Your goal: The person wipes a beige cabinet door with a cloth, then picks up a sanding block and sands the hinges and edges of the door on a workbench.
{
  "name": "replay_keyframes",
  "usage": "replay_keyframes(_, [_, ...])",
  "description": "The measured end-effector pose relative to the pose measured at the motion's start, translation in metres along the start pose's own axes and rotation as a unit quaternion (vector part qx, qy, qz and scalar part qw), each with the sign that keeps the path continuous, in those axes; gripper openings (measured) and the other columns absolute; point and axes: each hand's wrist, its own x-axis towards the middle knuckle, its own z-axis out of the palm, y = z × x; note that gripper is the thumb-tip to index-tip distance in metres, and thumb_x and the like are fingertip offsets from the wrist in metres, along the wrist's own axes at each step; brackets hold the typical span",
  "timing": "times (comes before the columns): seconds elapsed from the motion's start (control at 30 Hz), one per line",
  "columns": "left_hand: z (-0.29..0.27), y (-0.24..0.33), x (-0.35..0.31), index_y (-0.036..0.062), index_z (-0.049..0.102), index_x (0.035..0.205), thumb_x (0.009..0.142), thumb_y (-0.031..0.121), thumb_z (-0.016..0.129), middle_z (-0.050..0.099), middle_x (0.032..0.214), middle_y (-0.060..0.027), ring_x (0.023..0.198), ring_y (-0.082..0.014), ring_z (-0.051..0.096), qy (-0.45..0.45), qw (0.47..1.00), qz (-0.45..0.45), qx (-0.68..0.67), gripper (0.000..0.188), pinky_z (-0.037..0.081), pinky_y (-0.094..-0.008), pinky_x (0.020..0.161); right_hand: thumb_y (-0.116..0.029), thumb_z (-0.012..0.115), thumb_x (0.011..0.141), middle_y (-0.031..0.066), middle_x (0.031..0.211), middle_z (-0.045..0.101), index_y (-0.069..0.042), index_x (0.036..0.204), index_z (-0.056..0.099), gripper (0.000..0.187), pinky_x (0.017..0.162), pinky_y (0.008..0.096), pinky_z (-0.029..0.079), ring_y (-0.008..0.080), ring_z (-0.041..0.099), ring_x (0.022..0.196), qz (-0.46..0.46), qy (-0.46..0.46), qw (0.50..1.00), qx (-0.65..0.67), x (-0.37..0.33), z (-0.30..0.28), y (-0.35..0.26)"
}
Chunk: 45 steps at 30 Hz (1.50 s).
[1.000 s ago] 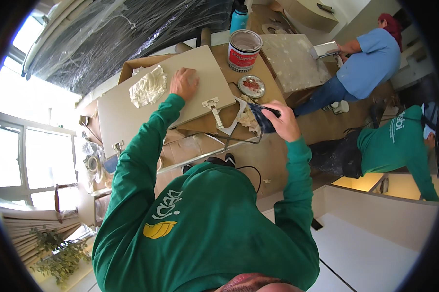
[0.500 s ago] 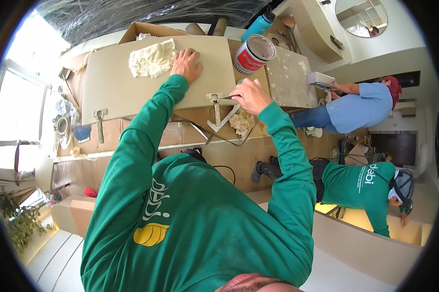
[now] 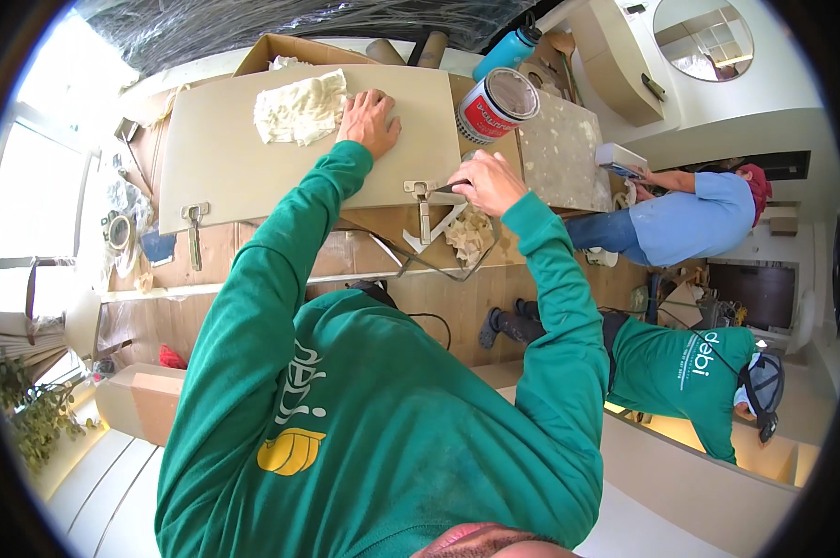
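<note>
Plainly, a beige panel (image 3: 239,177) fills the upper left of the frame, its long axis running left to right, a metal left hinge (image 3: 195,214) hanging off its lower edge. A crumpled cream cloth (image 3: 301,106) lies on it; just right of that, the left hand (image 3: 369,124) rests on the panel, grasping nothing. At upper centre, a right hinge (image 3: 421,189) sits near the panel's lower right corner. Just right of it, and nearer than the other hand, the right hand (image 3: 487,183) pinches a thin dark piece (image 3: 454,187) pointing left toward that hinge; contact I cannot tell. Crumpled paper (image 3: 469,234) below and a can (image 3: 497,107) above crowd this hand; farther right stands a co-worker in blue (image 3: 685,223).
</note>
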Motion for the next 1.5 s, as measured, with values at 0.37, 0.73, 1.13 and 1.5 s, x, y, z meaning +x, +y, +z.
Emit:
replay_keyframes(0.37, [0.002,-0.002,0.0,0.0043,0.067,0.114,0.088,0.029,0.067,0.061,0.12,-0.0158,0.122,-0.0346,0.054,0.008,1.0,0.0,-0.008,0.036,0.041,-0.0502,0.105,-0.025,0.07,0.091,0.0058,0.1,0.076,-0.014,0.1,0.082,0.018,0.093,0.0469,0.045,0.0283,0.062,0.103,0.009,-0.008,1.0,0.022,-0.002,0.003,0.005])
replay_keyframes(0.73, [0.003,0.004,0.0,0.0046,0.067,0.113,0.087,0.028,0.067,0.061,0.121,-0.0158,0.122,-0.0348,0.054,0.015,1.0,0.004,-0.001,0.035,0.041,-0.0501,0.105,-0.018,0.066,0.091,0.0131,0.093,0.075,-0.01,0.095,0.079,0.016,0.084,0.0481,0.052,0.0334,0.068,0.093,-0.016,0.046,0.999,-0.024,0.004,0.012,-0.009])
replay_keyframes(1.13, [0.007,0.0,0.002,0.0055,0.065,0.117,0.087,0.027,0.068,0.06,0.123,-0.0138,0.12,-0.0339,0.054,0.007,1.0,0.011,-0.007,0.037,0.041,-0.0488,0.105,-0.026,0.085,0.083,0.009,0.09,0.075,-0.004,0.101,0.078,0.029,0.08,0.0339,0.054,0.0171,0.069,0.083,0.174,-0.057,0.897,0.403,-0.014,0.032,0.063])
replay_keyframes(1.5, [0.0,0.0,0.001,0.0048,0.065,0.119,0.088,0.027,0.068,0.06,0.126,-0.0137,0.122,-0.0341,0.054,-0.004,1.0,0.004,-0.005,0.037,0.04,-0.0483,0.107,-0.022,0.086,0.084,0.0061,0.089,0.074,-0.003,0.103,0.074,0.029,0.073,0.0292,0.054,0.0127,0.067,0.078,0.254,-0.013,0.805,0.536,-0.018,0.082,0.068])
